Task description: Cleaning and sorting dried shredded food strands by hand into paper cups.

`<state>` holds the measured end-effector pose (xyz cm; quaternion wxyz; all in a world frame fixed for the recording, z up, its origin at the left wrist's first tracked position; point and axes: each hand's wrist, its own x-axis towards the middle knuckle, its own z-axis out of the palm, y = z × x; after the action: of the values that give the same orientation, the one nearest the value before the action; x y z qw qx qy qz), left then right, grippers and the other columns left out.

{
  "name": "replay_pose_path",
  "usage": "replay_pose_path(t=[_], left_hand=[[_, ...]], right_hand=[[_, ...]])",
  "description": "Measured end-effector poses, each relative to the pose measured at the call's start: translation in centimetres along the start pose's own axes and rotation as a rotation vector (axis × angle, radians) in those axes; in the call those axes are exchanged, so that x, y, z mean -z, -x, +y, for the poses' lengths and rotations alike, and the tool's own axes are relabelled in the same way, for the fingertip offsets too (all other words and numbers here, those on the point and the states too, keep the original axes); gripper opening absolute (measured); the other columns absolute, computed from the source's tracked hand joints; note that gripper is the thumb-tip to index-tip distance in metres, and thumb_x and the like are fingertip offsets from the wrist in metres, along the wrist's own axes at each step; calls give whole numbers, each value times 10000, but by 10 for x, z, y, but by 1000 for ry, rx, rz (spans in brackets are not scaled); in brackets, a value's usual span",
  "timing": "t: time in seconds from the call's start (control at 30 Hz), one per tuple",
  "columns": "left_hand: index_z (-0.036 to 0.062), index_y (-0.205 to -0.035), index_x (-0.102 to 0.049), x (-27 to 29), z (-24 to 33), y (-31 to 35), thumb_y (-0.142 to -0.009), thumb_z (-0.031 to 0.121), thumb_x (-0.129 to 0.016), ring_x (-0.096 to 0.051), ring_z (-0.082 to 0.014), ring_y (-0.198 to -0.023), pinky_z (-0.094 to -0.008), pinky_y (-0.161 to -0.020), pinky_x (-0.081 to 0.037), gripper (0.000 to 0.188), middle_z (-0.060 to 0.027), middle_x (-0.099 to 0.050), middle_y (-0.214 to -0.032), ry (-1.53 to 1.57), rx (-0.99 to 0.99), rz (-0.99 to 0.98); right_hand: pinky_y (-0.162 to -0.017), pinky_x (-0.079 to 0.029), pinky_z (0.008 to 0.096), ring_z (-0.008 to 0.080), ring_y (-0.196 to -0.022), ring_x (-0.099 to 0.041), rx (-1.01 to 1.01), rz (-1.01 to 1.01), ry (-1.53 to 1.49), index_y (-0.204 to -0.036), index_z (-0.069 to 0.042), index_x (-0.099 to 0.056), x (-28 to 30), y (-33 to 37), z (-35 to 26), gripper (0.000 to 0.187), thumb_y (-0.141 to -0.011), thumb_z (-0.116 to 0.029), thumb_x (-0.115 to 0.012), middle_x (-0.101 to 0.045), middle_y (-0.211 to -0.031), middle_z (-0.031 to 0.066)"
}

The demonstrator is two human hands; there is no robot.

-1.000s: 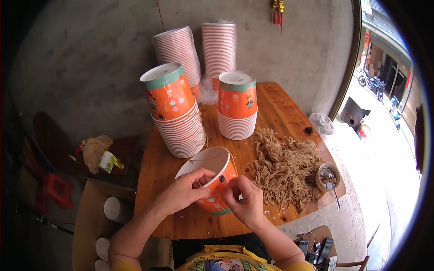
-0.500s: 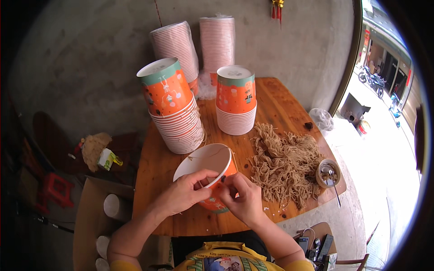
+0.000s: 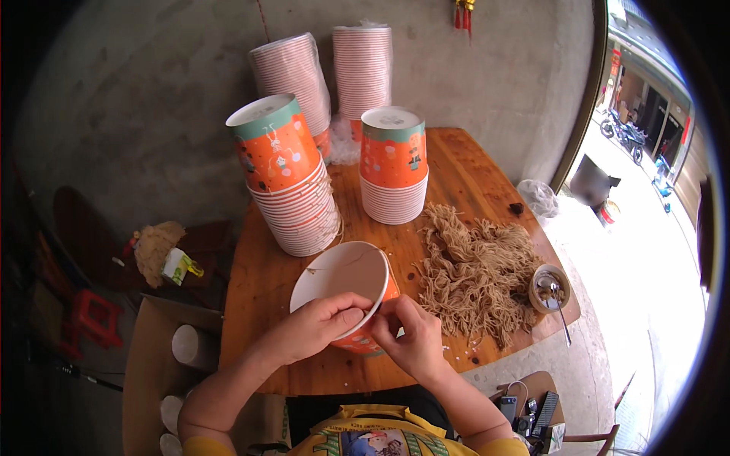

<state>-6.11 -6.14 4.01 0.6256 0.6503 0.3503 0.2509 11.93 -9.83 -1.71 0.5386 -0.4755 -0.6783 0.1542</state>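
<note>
A large orange paper bucket point(image 3: 334, 275) with a white inside stands tilted on the table before me, its mouth toward me. Strands of thin twine lie over its far rim. My left hand point(image 3: 323, 327) grips the near rim, fingers reaching inside and thumb bent along the edge. Against the outer right side of the rim, my right hand point(image 3: 411, 334) is pinched closed; whatever is between its fingertips is hidden. To the right of it lies a loose heap of tan twine point(image 3: 479, 277).
Behind stand upside-down stacks of orange buckets point(image 3: 277, 159) point(image 3: 393, 156) and plastic-wrapped stacks point(image 3: 363, 76). A small tub point(image 3: 541, 300) with a spoon sits at the table's right edge. A cardboard box point(image 3: 144, 342) holding white cups is at lower left.
My left thumb has shifted up onto the rim. The right fingertips have moved slightly, and a small dark bit seen beside them at the rim is now hidden.
</note>
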Motion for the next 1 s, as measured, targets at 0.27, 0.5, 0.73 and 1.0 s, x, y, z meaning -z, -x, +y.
replay_pose_path(t=[0.27, 0.5, 0.73, 1.0], left_hand=[[8, -998, -544, -23, -8, -30, -962, 147, -521, -600, -155, -823, -307, -753, -485, 145, -93, -625, -880, -388, -29, -19], [11, -936, -480, -29, -23, -41, -952, 153, -527, -596, -178, -747, -328, -701, -488, 150, -94, -625, -862, -523, -205, 74], [40, -968, -523, -28, -24, -64, -982, 153, -488, -596, -121, -858, -268, -740, -490, 119, -54, -609, -969, 46, 11, 9], [38, -1054, -538, -41, -27, -82, -980, 145, -503, -559, -114, -806, -255, -737, -480, 135, -59, -594, -963, 471, 136, -72]], right_hand=[[-544, -494, 263, 130, -574, -603, -91, -19, 24, -850, -28, -564, 21, 15, 6, 146, -801, -33, -702, -615, -726, 57], [-784, -446, 383, 259, -833, -555, 219, -87, 422, -899, -107, -639, 67, 6, 37, 197, -730, -67, -731, -531, -803, 48], [-647, -496, 313, 192, -755, -599, -64, -3, 307, -930, -74, -690, 81, -13, 40, 137, -799, -33, -694, -589, -817, 48], [-659, -527, 288, 196, -742, -652, 4, -82, -63, -1002, -26, -667, 64, -32, 29, 181, -836, 36, -630, -622, -876, 77]])
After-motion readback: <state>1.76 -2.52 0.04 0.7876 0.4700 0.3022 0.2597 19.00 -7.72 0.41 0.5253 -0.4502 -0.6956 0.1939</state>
